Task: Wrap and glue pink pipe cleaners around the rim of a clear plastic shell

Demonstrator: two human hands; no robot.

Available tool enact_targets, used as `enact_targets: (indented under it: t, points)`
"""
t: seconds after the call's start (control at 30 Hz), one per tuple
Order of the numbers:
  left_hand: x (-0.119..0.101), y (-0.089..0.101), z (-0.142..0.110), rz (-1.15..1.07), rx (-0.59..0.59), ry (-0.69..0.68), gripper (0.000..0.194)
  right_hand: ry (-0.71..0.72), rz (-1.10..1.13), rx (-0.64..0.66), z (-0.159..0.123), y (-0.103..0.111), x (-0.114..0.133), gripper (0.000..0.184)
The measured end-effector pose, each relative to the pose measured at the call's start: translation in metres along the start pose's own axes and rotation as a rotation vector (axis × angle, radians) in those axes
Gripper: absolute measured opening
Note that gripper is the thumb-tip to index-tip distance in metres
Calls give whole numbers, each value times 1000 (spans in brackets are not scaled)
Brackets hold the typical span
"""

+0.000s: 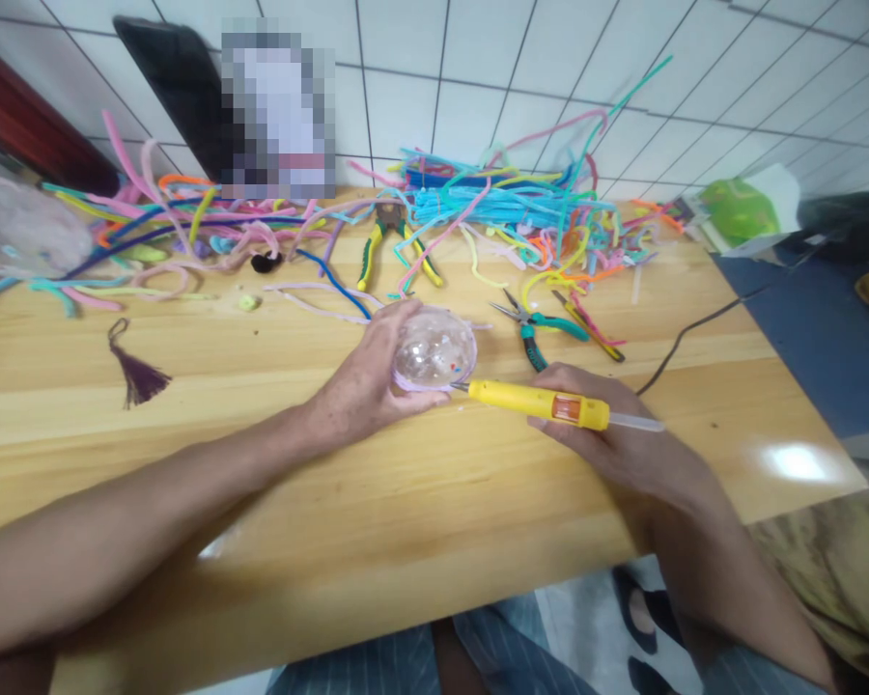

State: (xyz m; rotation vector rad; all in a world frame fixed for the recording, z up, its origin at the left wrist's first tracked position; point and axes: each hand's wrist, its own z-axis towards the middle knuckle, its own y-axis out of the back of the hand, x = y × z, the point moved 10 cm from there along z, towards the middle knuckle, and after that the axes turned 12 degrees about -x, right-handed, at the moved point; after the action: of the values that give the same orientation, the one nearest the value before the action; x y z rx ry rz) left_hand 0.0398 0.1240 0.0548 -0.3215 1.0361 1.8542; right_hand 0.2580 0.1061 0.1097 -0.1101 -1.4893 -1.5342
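Note:
A clear plastic ball [434,345] with a lilac strip round its lower edge is held in my left hand [380,362], fingers wrapped about its left side. My right hand [586,410] grips a yellow hot glue gun [528,401], with a translucent glue stick [637,422] poking out of its back end. The glue gun's metal nozzle meets the lilac edge at the ball's lower right, touching or nearly so. Some small coloured specks show on the ball. Just beyond my right hand lie teal-handled needle-nose pliers [556,325].
Bundled and loose pipe cleaners [492,206] line the tiled wall. Yellow-green pliers [372,256], a yellow craft knife [598,333] and a dark tassel [141,375] lie on the wooden table [261,541]. A black cable [685,333] crosses the right edge. Another clear ball [21,227] sits far left.

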Motion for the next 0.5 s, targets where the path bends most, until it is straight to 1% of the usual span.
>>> enact_targets:
  t: [0.27,0.5]
  points:
    - [1,-1,0,27,-7,-2,106,-12,8,-10,1,-1,-3,9]
    - [2,-1,0,18,-25,2,106,-29,5,-29,1,3,-4,9]
